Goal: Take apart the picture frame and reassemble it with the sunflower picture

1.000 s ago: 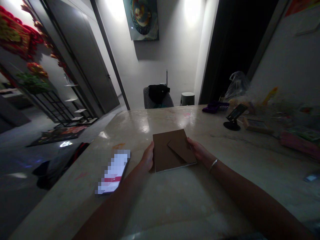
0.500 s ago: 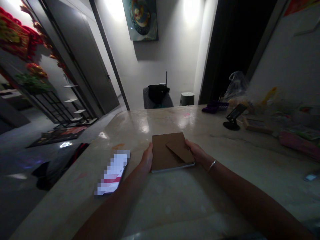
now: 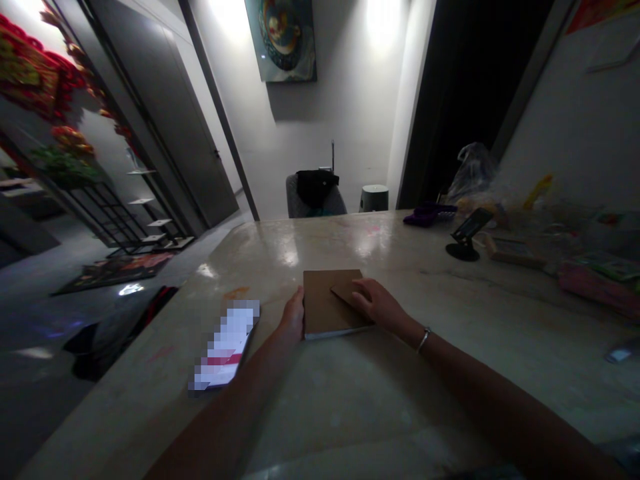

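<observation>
A brown-covered notebook (image 3: pixel 320 307) with a pale page edge along its near side is in front of me at the middle of the table. My left hand (image 3: pixel 295 315) grips its left edge, thumb uppermost. On top of the cover lies a pointed brown flap (image 3: pixel 345 293); whether it is part of the cover I cannot tell. My right hand (image 3: pixel 375 301) is over this flap with fingers bent onto it, hiding the notebook's right side. A bracelet (image 3: pixel 424 339) circles my right wrist.
Left of my left forearm lies a phone (image 3: pixel 227 347) with a lit, blurred screen. A black phone stand (image 3: pixel 466 237), a purple item (image 3: pixel 429 213) and a plastic bag (image 3: pixel 473 173) are at the right. Beyond the table's far edge stands a chair (image 3: pixel 295 197) with dark cloth on it.
My right hand has moved from the notebook's right edge onto the flap on its cover. The notebook has turned and settled slightly; my left hand stays at its left edge.
</observation>
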Demonstrator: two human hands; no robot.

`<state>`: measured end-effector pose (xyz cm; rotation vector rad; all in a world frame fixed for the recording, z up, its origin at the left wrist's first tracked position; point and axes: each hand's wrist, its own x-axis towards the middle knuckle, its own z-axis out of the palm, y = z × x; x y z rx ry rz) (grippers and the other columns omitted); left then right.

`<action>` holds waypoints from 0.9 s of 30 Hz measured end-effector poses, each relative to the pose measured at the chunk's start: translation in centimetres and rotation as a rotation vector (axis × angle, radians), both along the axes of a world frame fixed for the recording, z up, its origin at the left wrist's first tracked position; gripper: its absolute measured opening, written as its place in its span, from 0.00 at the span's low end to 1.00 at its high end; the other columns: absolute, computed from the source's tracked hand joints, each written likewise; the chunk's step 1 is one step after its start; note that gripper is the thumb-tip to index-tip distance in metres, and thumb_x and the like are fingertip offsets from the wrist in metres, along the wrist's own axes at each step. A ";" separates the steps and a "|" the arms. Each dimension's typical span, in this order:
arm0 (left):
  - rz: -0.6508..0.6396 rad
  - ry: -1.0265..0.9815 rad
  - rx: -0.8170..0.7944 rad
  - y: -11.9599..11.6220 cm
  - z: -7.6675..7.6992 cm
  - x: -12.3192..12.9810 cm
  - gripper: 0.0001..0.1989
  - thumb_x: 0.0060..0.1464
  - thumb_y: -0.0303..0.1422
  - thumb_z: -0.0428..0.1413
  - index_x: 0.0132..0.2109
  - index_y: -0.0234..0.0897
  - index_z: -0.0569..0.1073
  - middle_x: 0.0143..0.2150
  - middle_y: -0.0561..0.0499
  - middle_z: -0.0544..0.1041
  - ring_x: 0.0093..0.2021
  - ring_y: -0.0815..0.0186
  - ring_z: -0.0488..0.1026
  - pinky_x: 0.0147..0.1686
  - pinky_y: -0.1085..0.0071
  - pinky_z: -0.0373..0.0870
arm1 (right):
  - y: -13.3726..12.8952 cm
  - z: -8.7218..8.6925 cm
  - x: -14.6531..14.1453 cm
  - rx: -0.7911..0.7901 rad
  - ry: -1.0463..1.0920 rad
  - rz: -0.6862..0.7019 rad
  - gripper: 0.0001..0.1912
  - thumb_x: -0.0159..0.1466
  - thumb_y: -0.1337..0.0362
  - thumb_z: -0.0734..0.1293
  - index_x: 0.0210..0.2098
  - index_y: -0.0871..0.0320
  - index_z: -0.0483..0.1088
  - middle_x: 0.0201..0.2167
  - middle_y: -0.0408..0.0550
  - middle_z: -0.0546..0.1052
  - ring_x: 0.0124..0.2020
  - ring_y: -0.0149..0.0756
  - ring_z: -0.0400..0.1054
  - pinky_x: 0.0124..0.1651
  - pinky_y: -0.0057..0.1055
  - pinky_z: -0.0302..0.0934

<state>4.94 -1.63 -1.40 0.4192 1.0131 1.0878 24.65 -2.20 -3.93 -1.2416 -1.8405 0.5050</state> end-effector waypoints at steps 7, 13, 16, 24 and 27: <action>-0.018 -0.007 0.010 0.0 0.1 0.5 0.19 0.54 0.41 0.47 0.45 0.32 0.72 0.32 0.43 0.78 0.32 0.58 0.76 0.30 0.64 0.73 | -1.6 1.0 -1.2 0.004 -0.332 0.049 0.20 0.61 0.65 0.59 0.53 0.56 0.60 0.48 0.55 0.67 0.49 0.44 0.59 0.51 0.42 0.54; -0.031 0.013 0.038 0.0 0.1 0.6 0.19 0.54 0.41 0.46 0.44 0.32 0.72 0.30 0.45 0.78 0.30 0.59 0.76 0.29 0.66 0.72 | -1.5 1.8 -1.1 0.018 -0.395 0.089 0.18 0.62 0.67 0.57 0.51 0.55 0.63 0.44 0.54 0.68 0.43 0.41 0.61 0.47 0.38 0.56; -0.001 0.055 0.061 0.0 0.3 0.6 0.19 0.54 0.40 0.45 0.43 0.31 0.72 0.28 0.46 0.78 0.28 0.61 0.75 0.27 0.67 0.72 | -1.7 2.2 -1.2 0.003 -0.401 0.096 0.17 0.63 0.67 0.56 0.50 0.57 0.64 0.43 0.53 0.69 0.43 0.39 0.61 0.47 0.36 0.56; -0.018 0.134 0.188 0.2 0.1 0.2 0.20 0.52 0.41 0.45 0.42 0.31 0.73 0.26 0.47 0.77 0.28 0.61 0.75 0.25 0.69 0.70 | -1.8 2.4 -1.5 0.027 -0.392 0.091 0.16 0.62 0.68 0.58 0.50 0.59 0.65 0.44 0.54 0.70 0.46 0.38 0.62 0.48 0.34 0.57; 0.026 0.167 0.229 0.7 -0.7 0.0 0.19 0.51 0.41 0.47 0.42 0.32 0.72 0.28 0.48 0.77 0.29 0.62 0.75 0.26 0.70 0.70 | -1.5 2.2 -1.4 0.035 -0.397 0.108 0.17 0.62 0.69 0.58 0.51 0.60 0.64 0.46 0.55 0.70 0.48 0.39 0.61 0.49 0.36 0.56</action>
